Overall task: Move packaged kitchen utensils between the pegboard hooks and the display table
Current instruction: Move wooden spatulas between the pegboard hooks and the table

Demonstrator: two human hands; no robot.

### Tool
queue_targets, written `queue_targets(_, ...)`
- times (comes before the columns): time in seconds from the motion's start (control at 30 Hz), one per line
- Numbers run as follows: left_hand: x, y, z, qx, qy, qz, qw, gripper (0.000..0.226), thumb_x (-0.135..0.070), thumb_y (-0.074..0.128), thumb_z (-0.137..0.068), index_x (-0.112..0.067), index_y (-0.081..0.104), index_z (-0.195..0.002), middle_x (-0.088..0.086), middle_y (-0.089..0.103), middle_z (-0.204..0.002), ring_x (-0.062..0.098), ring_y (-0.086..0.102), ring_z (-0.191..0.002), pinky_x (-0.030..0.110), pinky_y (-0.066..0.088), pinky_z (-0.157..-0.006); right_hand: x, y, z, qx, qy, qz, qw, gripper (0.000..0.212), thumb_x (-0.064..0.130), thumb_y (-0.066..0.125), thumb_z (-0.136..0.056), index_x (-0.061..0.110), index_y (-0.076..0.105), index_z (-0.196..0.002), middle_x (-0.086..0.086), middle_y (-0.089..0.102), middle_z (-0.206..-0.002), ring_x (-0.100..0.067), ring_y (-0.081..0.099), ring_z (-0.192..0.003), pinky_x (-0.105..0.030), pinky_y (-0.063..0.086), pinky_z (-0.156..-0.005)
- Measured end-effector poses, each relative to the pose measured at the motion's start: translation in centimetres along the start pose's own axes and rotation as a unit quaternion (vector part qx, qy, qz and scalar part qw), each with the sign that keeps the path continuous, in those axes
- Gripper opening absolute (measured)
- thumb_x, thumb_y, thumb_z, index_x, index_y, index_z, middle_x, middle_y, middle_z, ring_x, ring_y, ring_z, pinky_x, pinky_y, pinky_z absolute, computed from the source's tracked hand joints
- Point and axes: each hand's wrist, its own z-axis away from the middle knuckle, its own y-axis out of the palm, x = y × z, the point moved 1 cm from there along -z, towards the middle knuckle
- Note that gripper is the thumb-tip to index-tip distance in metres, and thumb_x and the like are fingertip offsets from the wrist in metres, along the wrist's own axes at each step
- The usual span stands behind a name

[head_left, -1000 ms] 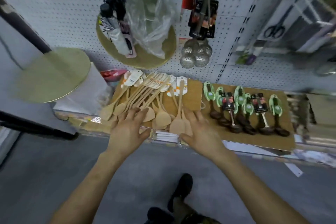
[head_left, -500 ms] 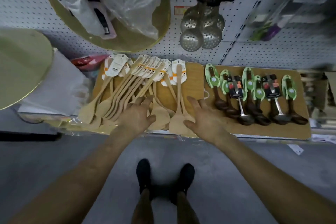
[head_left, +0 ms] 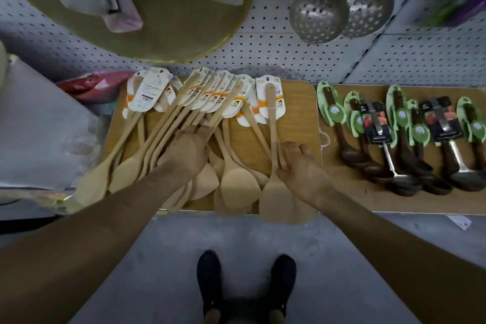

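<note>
Spatulas [head_left: 236, 181] of pale wood, each with a white card label at the handle end, lie fanned on the display table [head_left: 297, 113] at centre frame, with blades toward the near edge and some overhanging it. Left hand [head_left: 184, 150] lies back-up on the left bunch of handles. Its fingers bend down over them; cannot tell whether they grip. Right hand [head_left: 302, 168] sits just right of the rightmost spatula [head_left: 273, 123], fingers loosely spread, and the fingertips [head_left: 282, 163] touch its handle without closing round it.

Right of frame: dark ladles [head_left: 352, 158] on green cards, in a row on an adjoining board. Upper frame: pegboard [head_left: 263, 42] with perforated metal skimmers [head_left: 318, 13] hanging at upper right and a round board [head_left: 184, 34] at upper left. Bottom centre: black shoes [head_left: 209, 279] on grey floor.
</note>
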Motion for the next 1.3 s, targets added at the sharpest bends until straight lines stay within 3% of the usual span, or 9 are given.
queue_targets(0.23,1.5,1.2,-1.9,-0.040,0.017,0.034,0.998,0.062,-0.002,0.053,-0.096,-0.023,0.042,-0.153,0.018,0.064,-0.135,0.040,0.068,-0.112,0.047,0.060,-0.092,0.3,2.2,-3.7,-0.035,0.045,-0.041,0.998,0.055,0.027,0.072,-0.096,0.020,0.052,-0.147,-0.014,0.050,-0.133,-0.039,0.054,-0.124,-0.050,0.050,-0.106)
queue_targets(0.37,1.5,0.7,-2.3,-0.025,0.022,0.099,0.995,0.057,-0.005,0.056,-0.097,-0.020,0.046,-0.151,0.016,0.066,-0.132,0.038,0.067,-0.114,0.048,0.058,-0.094,1.2,2.8,-5.3,-0.071,0.082,-0.069,0.992,0.044,0.019,0.070,-0.096,0.013,0.061,-0.138,-0.014,0.050,-0.132,-0.037,0.053,-0.124,-0.047,0.048,-0.109)
queue_targets(0.57,0.5,-0.8,-2.7,0.011,0.063,0.173,0.983,0.058,-0.010,0.063,-0.094,-0.021,0.048,-0.150,0.006,0.068,-0.110,0.031,0.065,-0.108,0.048,0.055,-0.092,1.4,2.0,-6.0,-0.099,0.118,-0.115,0.981,0.031,0.010,0.061,-0.095,0.008,0.068,-0.125,-0.014,0.063,-0.124,-0.035,0.063,-0.114,-0.044,0.055,-0.100)
queue_targets(0.73,-0.3,-0.8,-2.5,0.062,0.068,0.301,0.949,0.063,-0.006,0.066,-0.097,-0.032,0.048,-0.151,-0.004,0.068,-0.105,0.018,0.066,-0.106,0.041,0.054,-0.102,0.8,1.0,-5.3,-0.084,0.116,-0.192,0.971,0.034,0.009,0.061,-0.098,0.017,0.052,-0.130,0.005,0.071,-0.102,-0.020,0.064,-0.093,-0.033,0.048,-0.083)
queue_targets(0.8,-0.9,-0.7,-2.2,0.067,0.073,0.339,0.935,0.068,0.000,0.064,-0.098,-0.035,0.047,-0.153,-0.009,0.064,-0.103,0.011,0.066,-0.103,0.034,0.055,-0.101,0.3,0.6,-4.3,-0.099,0.107,-0.238,0.960,0.039,0.001,0.060,-0.097,0.020,0.050,-0.130,0.013,0.068,-0.092,-0.014,0.066,-0.086,-0.035,0.049,-0.082)
queue_targets(0.93,-1.7,-0.7,-1.3,0.096,0.090,0.373,0.918,0.083,0.008,0.061,-0.098,-0.042,0.038,-0.160,-0.010,0.058,-0.103,0.010,0.064,-0.101,0.026,0.051,-0.096,-0.5,-0.3,-1.5,-0.097,0.098,-0.319,0.938,0.055,-0.005,0.061,-0.097,0.036,0.051,-0.132,0.001,0.067,-0.102,-0.021,0.071,-0.094,-0.037,0.060,-0.080)
queue_targets(1.1,-2.5,-1.7,1.2,0.131,0.122,0.386,0.905,0.087,0.010,0.062,-0.097,-0.044,0.037,-0.160,-0.008,0.056,-0.095,-0.008,0.059,-0.079,0.027,0.053,-0.087,-0.7,-1.3,4.2,-0.079,0.074,-0.376,0.920,0.057,-0.008,0.062,-0.097,0.037,0.063,-0.132,-0.005,0.059,-0.117,-0.022,0.064,-0.103,-0.026,0.053,-0.077)
queue_targets(1.2,-2.6,-2.3,3.8,0.167,0.123,0.420,0.884,0.092,0.009,0.062,-0.096,-0.051,0.035,-0.159,-0.003,0.060,-0.099,0.007,0.067,-0.083,0.042,0.060,-0.088,-0.2,-1.0,8.5,-0.110,0.068,-0.375,0.918,0.060,-0.009,0.067,-0.094,0.042,0.067,-0.124,0.002,0.059,-0.119,-0.011,0.060,-0.104,-0.026,0.051,-0.086)
queue_targets(1.3,-3.2,-3.4,7.6,0.198,0.149,0.417,0.875,0.091,0.009,0.063,-0.098,-0.049,0.032,-0.161,-0.008,0.061,-0.097,0.006,0.066,-0.081,0.030,0.059,-0.083,0.6,-0.6,12.7,-0.149,0.072,-0.398,0.902,0.069,-0.012,0.066,-0.092,0.049,0.066,-0.123,0.005,0.061,-0.122,-0.004,0.061,-0.101,-0.019,0.052,-0.085)
